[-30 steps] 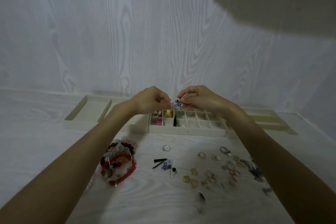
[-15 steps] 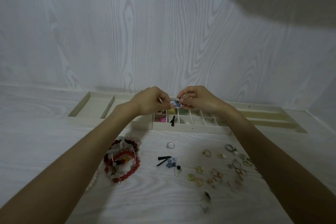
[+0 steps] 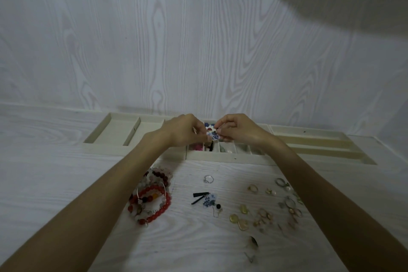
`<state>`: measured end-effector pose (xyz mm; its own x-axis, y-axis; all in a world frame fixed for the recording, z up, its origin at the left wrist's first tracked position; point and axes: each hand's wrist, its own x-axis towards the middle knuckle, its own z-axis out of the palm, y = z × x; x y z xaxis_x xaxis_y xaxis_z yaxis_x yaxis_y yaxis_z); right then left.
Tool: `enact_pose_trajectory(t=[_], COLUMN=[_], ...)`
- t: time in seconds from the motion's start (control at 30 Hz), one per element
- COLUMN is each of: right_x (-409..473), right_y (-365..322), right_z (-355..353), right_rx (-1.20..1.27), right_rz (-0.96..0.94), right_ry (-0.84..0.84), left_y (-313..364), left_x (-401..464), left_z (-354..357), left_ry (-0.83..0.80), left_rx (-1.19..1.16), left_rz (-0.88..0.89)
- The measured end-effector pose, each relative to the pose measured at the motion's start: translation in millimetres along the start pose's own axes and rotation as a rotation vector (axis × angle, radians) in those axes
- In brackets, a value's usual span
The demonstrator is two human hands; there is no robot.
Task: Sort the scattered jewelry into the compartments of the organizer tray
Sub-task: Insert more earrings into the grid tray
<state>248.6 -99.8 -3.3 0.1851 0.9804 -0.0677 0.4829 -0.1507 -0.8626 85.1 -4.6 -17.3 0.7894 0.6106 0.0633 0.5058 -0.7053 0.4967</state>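
Observation:
A small white earring with a blue flower print [image 3: 213, 135] is pinched between my left hand [image 3: 184, 130] and my right hand [image 3: 238, 130], just above the small compartments of the cream organizer tray [image 3: 229, 158]. Several of those compartments hold small pieces, pink, black and pale. A matching blue-print earring [image 3: 209, 201] lies on the table below, beside a black clip [image 3: 199, 195]. A pile of red and pale bead bracelets [image 3: 152, 196] lies at the left, a silver ring [image 3: 208, 179] in the middle.
Several rings and amber-coloured earrings [image 3: 267, 210] are scattered at the right of the white wood-grain table. The tray's wide left compartments [image 3: 114, 131] and long right slots [image 3: 313, 143] hold nothing visible. A wall stands right behind the tray.
Both hands stay together on the earring over the tray. The view has tilted up a little, so hands and tray sit slightly lower in the frame.

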Motion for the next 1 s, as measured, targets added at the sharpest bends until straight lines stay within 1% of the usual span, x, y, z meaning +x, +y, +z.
enact_pose_trajectory(t=[0.1,0.2,0.27,0.37,0.53,0.67,0.73,0.83,0.93,1.0], right_x=[-2.3,-3.2,-2.4,-2.0,-3.5,-9.9,-13.2,-16.3,-18.4,-20.6], right_y=[5.0,8.8,12.1,16.4,15.8,10.3,7.8,6.4,8.0,8.6], right_z=[4.4,7.7,8.5,9.2,7.8,-0.4,-2.0,1.1,7.6,12.0], right_rx=[-0.026,-0.137,-0.195,-0.246,-0.298,-0.358,-0.442,-0.623,-0.808,-0.874], right_rz=[-0.006,-0.047,-0.066,-0.067,-0.127,-0.158,-0.150,-0.153,-0.207,-0.225], right_ry=[-0.031,-0.016,-0.023,-0.005,-0.002,0.085,0.116,0.107,0.069,0.049], left_y=[-1.8,-4.2,-6.5,-8.0,0.2,5.0,6.7,12.9,15.3,14.8], left_x=[-5.4,-6.1,-5.3,-2.6,4.6,9.0,11.2,11.7,6.6,0.8], left_z=[10.4,18.6,21.6,22.9,20.7,21.6,22.0,20.6,18.3,15.1], left_ry=[0.009,0.044,0.039,0.014,0.003,0.000,0.028,0.090,0.104,0.078], left_rx=[-0.050,-0.078,-0.073,-0.045,0.049,0.086,0.063,0.068,0.123,0.199], left_rz=[0.026,0.040,0.025,-0.015,-0.090,-0.161,-0.200,-0.225,-0.197,-0.155])
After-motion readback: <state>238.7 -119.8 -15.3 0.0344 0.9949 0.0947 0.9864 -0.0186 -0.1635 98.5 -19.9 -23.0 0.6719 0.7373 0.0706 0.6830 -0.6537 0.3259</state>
